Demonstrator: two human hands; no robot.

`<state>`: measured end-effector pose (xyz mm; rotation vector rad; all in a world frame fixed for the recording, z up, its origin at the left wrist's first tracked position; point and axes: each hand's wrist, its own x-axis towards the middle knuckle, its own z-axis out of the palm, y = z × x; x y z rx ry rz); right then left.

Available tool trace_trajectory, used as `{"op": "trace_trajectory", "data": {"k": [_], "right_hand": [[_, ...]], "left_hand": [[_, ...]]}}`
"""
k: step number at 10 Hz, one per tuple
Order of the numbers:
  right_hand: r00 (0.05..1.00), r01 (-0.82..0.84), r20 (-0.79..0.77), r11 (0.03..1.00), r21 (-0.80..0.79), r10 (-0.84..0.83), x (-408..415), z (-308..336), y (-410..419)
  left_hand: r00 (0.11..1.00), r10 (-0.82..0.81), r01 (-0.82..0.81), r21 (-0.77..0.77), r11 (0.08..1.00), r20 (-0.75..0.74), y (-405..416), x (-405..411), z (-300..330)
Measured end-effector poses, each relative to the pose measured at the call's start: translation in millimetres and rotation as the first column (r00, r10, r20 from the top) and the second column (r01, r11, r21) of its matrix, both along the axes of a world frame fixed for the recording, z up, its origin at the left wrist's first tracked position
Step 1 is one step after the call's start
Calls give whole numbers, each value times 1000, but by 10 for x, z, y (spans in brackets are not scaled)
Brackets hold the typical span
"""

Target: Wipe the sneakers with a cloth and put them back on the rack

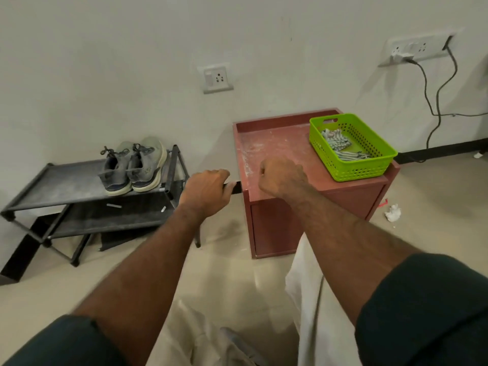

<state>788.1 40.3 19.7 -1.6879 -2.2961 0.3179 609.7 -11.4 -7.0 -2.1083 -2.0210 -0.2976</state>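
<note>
1. Grey sneakers (132, 165), two of them, sat side by side on the top shelf of the black shoe rack (52, 186), toes toward the wall, heels toward me. Neither hand touched them.
2. I read this as the start: nothing picked up, no wiping under way that I could see.
3. Left hand (206, 190) hung between the rack and the red cabinet (264, 143), fingers curled under. I couldn't tell whether they gripped the dark bar just beyond them or merely crossed in front of it.
4. Right hand (281, 175) hovered over the cabinet's dusty top near the front edge, fingers curled into a loose fist, nothing visible in it.
5. Cloth (336, 141): patterned pieces lay in the green basket (353, 171) on the cabinet's right side, just right of my right hand. At least two folded pieces; exact count unclear.
6. Next move, my judgement: right hand goes right into the basket for a cloth, left hand goes left for a sneaker.
7. Other counts: one rack with two shelves, one cabinet, one basket, one crumpled white scrap (393, 213) on the floor.
</note>
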Motion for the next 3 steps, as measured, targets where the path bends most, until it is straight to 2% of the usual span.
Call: {"op": "trace_trajectory", "data": {"k": [2,3], "right_hand": [[996,-84,-4,994,72,85,254,340,209],[993,-117,20,990,75,116,242,338,365]], "left_hand": [[996,69,-64,87,994,-53,-27,67,542],[993,106,-102,81,991,-54,83,47,574]]}}
